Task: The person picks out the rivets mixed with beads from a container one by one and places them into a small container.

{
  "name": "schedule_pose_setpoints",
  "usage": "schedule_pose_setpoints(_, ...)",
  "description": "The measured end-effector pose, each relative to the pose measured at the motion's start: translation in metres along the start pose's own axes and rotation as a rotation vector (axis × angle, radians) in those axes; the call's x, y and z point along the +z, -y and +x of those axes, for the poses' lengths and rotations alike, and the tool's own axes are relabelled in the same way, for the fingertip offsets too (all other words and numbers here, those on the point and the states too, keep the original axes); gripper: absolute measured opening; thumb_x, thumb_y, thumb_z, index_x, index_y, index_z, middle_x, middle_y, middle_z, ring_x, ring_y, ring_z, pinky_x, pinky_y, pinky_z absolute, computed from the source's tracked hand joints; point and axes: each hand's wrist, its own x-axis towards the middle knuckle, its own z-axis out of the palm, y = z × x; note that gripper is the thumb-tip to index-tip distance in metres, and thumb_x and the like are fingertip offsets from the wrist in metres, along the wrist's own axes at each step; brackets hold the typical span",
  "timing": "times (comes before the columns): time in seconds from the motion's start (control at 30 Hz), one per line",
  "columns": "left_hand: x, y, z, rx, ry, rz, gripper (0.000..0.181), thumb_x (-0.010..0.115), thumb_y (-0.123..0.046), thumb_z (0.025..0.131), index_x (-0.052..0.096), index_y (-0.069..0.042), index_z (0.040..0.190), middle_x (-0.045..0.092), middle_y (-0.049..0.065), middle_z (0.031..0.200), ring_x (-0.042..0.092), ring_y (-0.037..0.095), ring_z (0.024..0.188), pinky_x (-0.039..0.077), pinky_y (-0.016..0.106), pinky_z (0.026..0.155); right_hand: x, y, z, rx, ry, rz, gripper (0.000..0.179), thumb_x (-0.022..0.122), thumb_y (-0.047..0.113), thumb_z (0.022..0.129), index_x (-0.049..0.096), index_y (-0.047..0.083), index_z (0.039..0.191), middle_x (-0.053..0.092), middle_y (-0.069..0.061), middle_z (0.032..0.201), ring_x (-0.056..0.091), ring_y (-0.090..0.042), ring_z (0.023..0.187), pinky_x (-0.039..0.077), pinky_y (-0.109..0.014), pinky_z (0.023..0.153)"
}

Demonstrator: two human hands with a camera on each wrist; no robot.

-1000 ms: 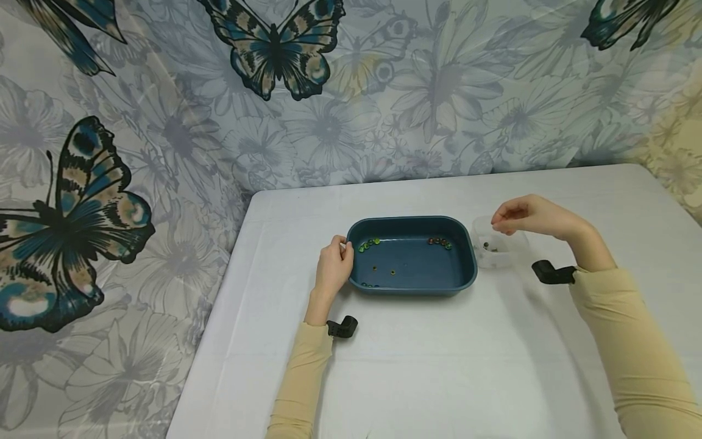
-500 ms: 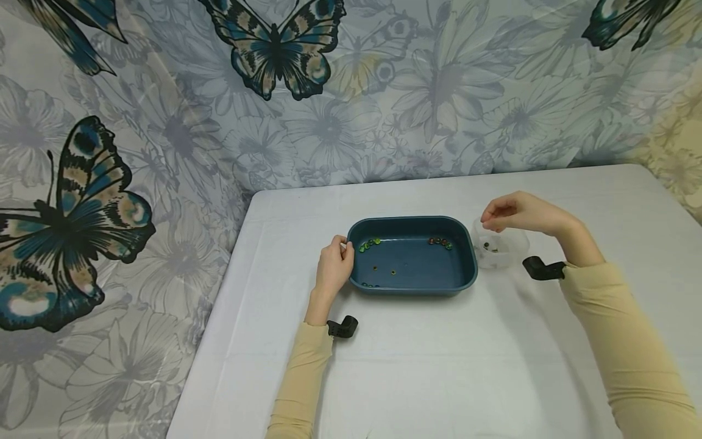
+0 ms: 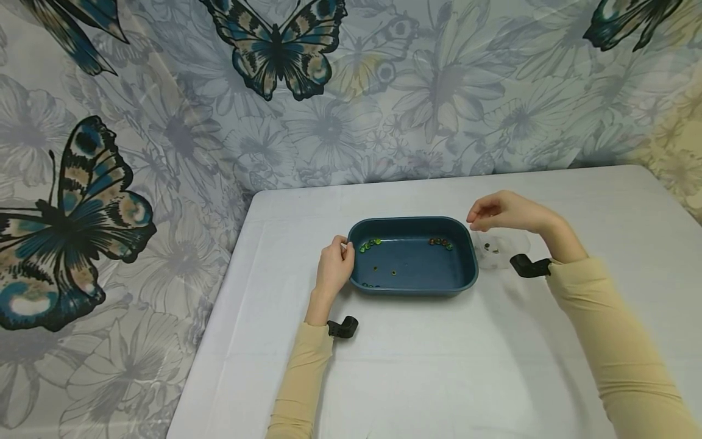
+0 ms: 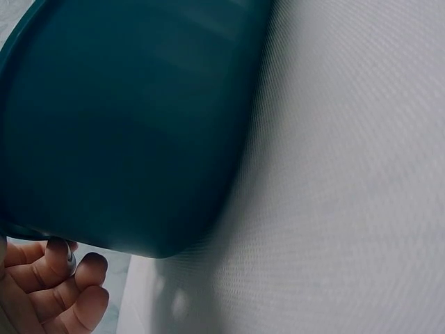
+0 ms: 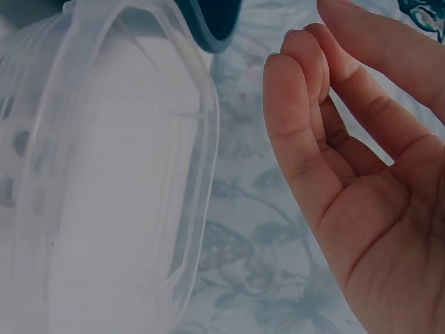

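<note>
A dark blue rectangular tray [image 3: 414, 262] with raised sides stands on the table. My left hand [image 3: 333, 262] grips its left rim, and the left wrist view shows those curled fingers [image 4: 59, 268] at the tray's edge. Small green beads [image 3: 370, 244] lie at the tray's back left, reddish and green ones [image 3: 440, 243] at the back right. Over the tray's back right corner hovers my right hand [image 3: 507, 210], palm down, fingers bent and thumb near them. Whether it pinches a bead I cannot tell. Below that hand is a clear plastic container [image 5: 125, 181] with a few dark beads [image 3: 488, 247].
Two tiny yellowish beads [image 3: 393, 272] sit apart on the tray's floor, and dark green ones lie by its front left corner. The white-covered table [image 3: 439, 360] reaches back to a wall hanging [image 3: 329, 134] with butterflies. The clear container stands close against the tray's right side.
My right hand has moved left, from above the clear container to the tray's back right corner. The left hand and the tray stay in place.
</note>
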Motion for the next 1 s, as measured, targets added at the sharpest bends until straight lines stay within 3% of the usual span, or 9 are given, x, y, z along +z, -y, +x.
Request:
schedule_pose_setpoints(0.33, 0.0, -0.001, 0.0, -0.017, 0.007, -0.003, 0.021, 0.048, -0.016, 0.096, 0.058, 0.001, 0.101, 0.043, -0.001, 0.053, 0.04, 0.011, 0.043, 0.033, 0.024, 0.045, 0.01, 0.007, 0.017, 0.001, 0.033, 0.004, 0.024, 0.067, 0.011, 0.085, 0.061, -0.007, 0.1, 0.064, -0.016, 0.087, 0.061, -0.03, 0.078, 0.05, -0.033, 0.07)
schedule_pose_setpoints(0.77, -0.001, -0.002, 0.0, -0.025, 0.012, -0.002, 0.021, 0.048, -0.016, 0.095, 0.058, 0.001, 0.102, 0.043, 0.0, 0.055, 0.04, 0.012, 0.044, 0.033, 0.024, 0.045, 0.026, 0.014, 0.041, -0.011, 0.088, 0.002, 0.021, 0.069, 0.012, 0.083, 0.063, -0.002, 0.098, 0.064, -0.011, 0.091, 0.062, -0.028, 0.084, 0.05, -0.037, 0.076)
schedule_pose_setpoints(1.0, -0.001, -0.002, 0.0, -0.025, 0.013, 0.008, 0.022, 0.048, -0.016, 0.095, 0.058, 0.001, 0.103, 0.043, -0.001, 0.055, 0.039, 0.011, 0.044, 0.033, 0.024, 0.046, 0.034, 0.011, 0.051, -0.096, 0.126, 0.002, 0.021, 0.069, 0.009, 0.082, 0.063, -0.004, 0.097, 0.066, -0.009, 0.088, 0.064, -0.026, 0.08, 0.051, -0.034, 0.072)
